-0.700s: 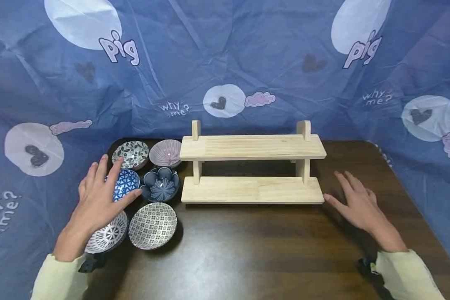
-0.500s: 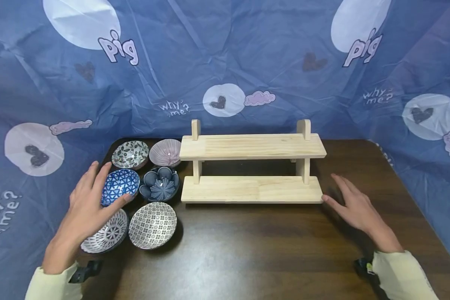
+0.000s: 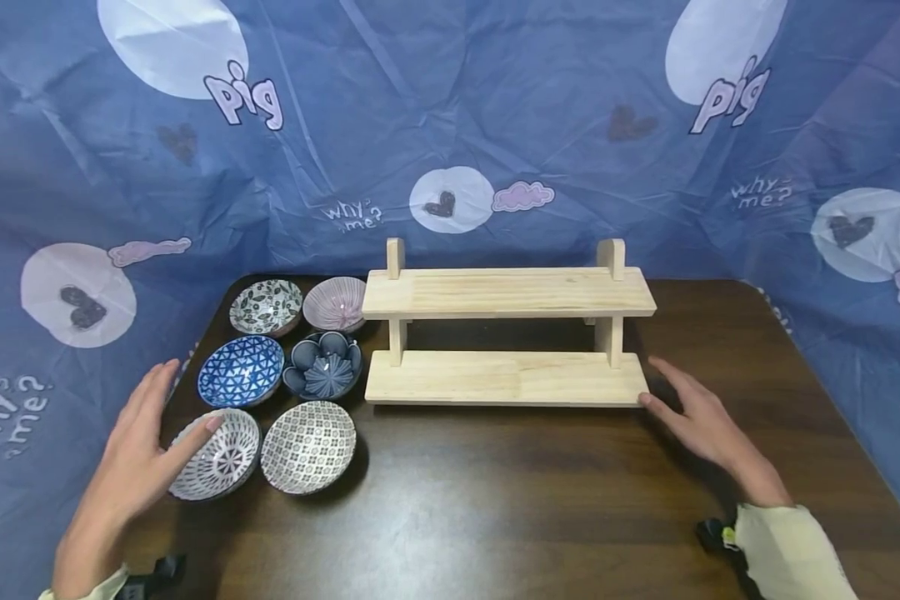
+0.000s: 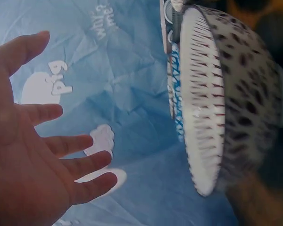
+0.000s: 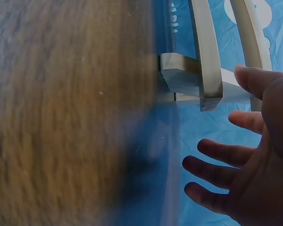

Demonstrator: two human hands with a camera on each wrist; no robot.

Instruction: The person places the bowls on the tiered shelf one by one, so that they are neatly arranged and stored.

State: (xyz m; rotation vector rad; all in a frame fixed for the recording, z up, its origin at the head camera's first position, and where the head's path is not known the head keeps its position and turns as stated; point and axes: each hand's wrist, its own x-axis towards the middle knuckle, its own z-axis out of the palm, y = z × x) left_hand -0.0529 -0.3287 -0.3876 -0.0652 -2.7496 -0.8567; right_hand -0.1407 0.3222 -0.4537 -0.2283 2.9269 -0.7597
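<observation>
My left hand [image 3: 131, 458] hangs with fingers spread over the table's left side, overlapping a white bowl with a dark radial pattern [image 3: 227, 454] in the head view. In the left wrist view that bowl [image 4: 205, 103] stands apart from the palm, nothing between the fingers. At the right, my right hand [image 3: 708, 425] has its fingers extended, the thumb tip right at the corner of the lower board of a two-tier wooden shelf [image 3: 442, 379]. Seen from the right wrist, the shelf's board ends [image 5: 210, 80] lie beyond the thumb, and the hand holds nothing.
Left of the shelf sit a grey-patterned bowl [image 3: 309, 447], a blue triangle-patterned bowl [image 3: 242, 371], a dark blue petal-shaped bowl [image 3: 326, 371], a green leaf-patterned bowl [image 3: 266, 307] and a pink striped bowl [image 3: 334, 303]. A blue printed cloth [image 3: 450, 108] surrounds the brown table [image 3: 495, 500].
My left hand has drawn back toward the near left, off the blue bowl in the head view. My right hand has shifted slightly left and nearer. The bowls and shelf have stayed in place.
</observation>
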